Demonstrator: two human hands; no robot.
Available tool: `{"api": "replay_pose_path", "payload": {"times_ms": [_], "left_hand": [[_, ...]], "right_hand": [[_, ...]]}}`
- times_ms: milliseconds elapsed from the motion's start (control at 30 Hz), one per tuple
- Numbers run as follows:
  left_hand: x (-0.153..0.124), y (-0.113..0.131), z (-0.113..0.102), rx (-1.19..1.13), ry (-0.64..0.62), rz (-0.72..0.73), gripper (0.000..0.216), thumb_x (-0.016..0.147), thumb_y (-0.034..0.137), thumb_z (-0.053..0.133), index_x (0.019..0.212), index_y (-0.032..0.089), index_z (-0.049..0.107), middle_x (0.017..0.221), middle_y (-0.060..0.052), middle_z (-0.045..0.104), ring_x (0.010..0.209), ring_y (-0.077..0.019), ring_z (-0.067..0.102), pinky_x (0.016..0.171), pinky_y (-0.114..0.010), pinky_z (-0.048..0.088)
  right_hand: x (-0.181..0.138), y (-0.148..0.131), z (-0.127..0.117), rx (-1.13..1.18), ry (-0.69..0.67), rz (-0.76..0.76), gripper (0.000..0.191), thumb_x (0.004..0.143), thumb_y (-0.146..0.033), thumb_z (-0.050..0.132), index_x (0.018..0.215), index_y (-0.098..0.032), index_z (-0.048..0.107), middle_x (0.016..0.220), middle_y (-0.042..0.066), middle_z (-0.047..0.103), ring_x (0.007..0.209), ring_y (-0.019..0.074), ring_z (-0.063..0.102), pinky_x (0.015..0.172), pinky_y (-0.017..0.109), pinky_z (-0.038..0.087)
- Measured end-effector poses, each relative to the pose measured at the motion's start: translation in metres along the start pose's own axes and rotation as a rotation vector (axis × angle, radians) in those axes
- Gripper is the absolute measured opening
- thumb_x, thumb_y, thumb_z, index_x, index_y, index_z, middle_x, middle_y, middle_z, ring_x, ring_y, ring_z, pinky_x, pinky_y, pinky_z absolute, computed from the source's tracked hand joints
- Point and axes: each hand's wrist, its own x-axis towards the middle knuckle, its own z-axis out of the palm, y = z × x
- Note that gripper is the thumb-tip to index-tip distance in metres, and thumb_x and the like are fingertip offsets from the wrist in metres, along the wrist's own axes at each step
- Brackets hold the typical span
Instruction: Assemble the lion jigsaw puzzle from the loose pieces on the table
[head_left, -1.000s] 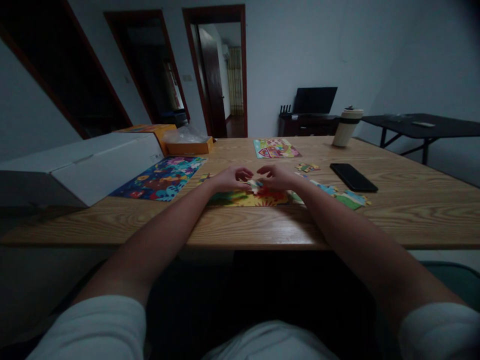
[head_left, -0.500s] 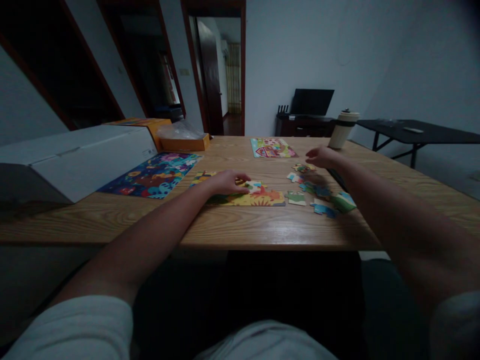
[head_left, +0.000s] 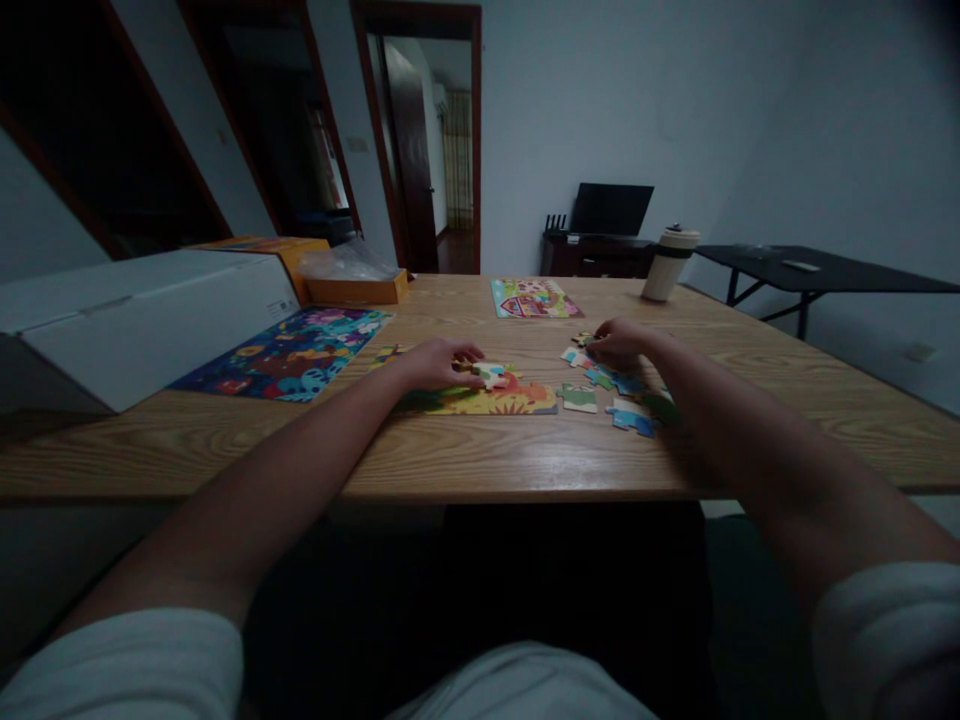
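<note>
Head view: our left hand (head_left: pixel 441 364) is half curled at the pale piece (head_left: pixel 491 375), thumb and forefinger a narrow gap apart beside its left end; we cannot tell whether they pinch it. That piece lies over the yellow puzzle (head_left: pixel 517 400), on the near side of the bench (head_left: pixel 465 465). Our right hand (head_left: pixel 622 340) reaches down at the far end of the loose pieces, and its fingertips are too hidden to tell if they grip one. Nearer lie the green piece (head_left: pixel 579 398) and, to its right, the blue piece (head_left: pixel 631 417).

We judge each piece light and stiff, likely card, a little slick on its printed face. We would pinch 2 opposite edges between thumb and forefinger, sparing the thin tabs, which could bend or fray.
</note>
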Motion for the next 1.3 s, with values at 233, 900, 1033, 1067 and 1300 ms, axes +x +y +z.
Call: {"api": "replay_pose_path", "payload": {"times_ms": [233,900,1033,1067,1300], "left_hand": [[0.0,0.006,0.0,0.061,-0.049,0.019,0.055,0.077,0.053,0.072,0.121,0.022,0.068,0.117,-0.008,0.072,0.103,-0.0234,0.066,0.089,-0.033,0.048],[-0.02,-0.041,-0.052,-0.006,0.228,-0.229,0.067,0.077,0.049,0.073,0.132,0.015,0.059,0.116,-0.013,0.071,0.089,-0.0207,0.071,0.075,-0.029,0.054],[-0.011,-0.032,-0.034,0.064,0.17,-0.192,0.063,0.078,0.056,0.071,0.129,0.021,0.062,0.113,-0.01,0.073,0.093,-0.0221,0.07,0.078,-0.03,0.053],[-0.009,-0.028,-0.029,0.094,0.154,-0.188,0.063,0.077,0.059,0.071,0.128,0.021,0.064,0.113,-0.009,0.074,0.094,-0.023,0.07,0.079,-0.03,0.052],[-0.003,0.013,-0.014,0.121,0.189,-0.095,0.056,0.081,0.062,0.067,0.121,0.022,0.067,0.113,-0.007,0.074,0.097,-0.0228,0.069,0.083,-0.03,0.05]], "right_hand": [[-0.009,-0.009,-0.002,-0.06,0.134,-0.074,0.051,0.083,-0.046,0.07,0.123,-0.014,0.071,0.112,0.015,0.074,0.093,0.0261,0.068,0.078,0.03,0.05],[-0.05,-0.04,-0.01,0.025,-0.047,-0.143,0.054,0.077,-0.052,0.078,0.118,-0.017,0.072,0.113,0.011,0.074,0.093,0.0242,0.069,0.077,0.029,0.052],[-0.065,-0.023,-0.021,0.159,0.05,-0.195,0.06,0.085,-0.054,0.07,0.129,-0.015,0.066,0.126,0.016,0.069,0.104,0.0262,0.068,0.088,0.033,0.053],[-0.074,-0.017,-0.023,0.171,0.06,-0.216,0.059,0.086,-0.054,0.068,0.13,-0.015,0.066,0.129,0.016,0.067,0.106,0.0267,0.068,0.09,0.034,0.053],[-0.184,0.01,-0.001,-0.025,0.128,-0.405,0.052,0.088,-0.059,0.061,0.122,-0.022,0.072,0.125,0.013,0.069,0.11,0.0318,0.066,0.094,0.041,0.053]]}}
